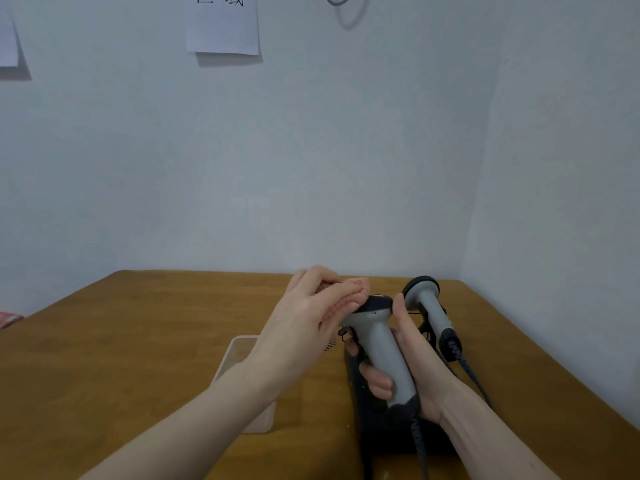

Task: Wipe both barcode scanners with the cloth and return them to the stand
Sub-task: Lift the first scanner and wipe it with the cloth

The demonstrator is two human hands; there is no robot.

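Observation:
My right hand (410, 362) grips the grey handle of a barcode scanner (381, 344), held upright above the black stand (384, 431). Its dark head points left. My left hand (304, 317) holds a pinkish cloth (346, 297) and presses it onto the scanner's head. The second grey scanner (429, 306) sits in the stand just right of the first, its round black head up and a coiled cable (460, 358) trailing down from it.
A clear plastic box (239, 351) lies on the wooden table (138, 341) under my left forearm. The table fills a corner between two white walls. Paper sheets (221, 26) hang on the back wall. A pink item (8, 318) shows at the far left edge.

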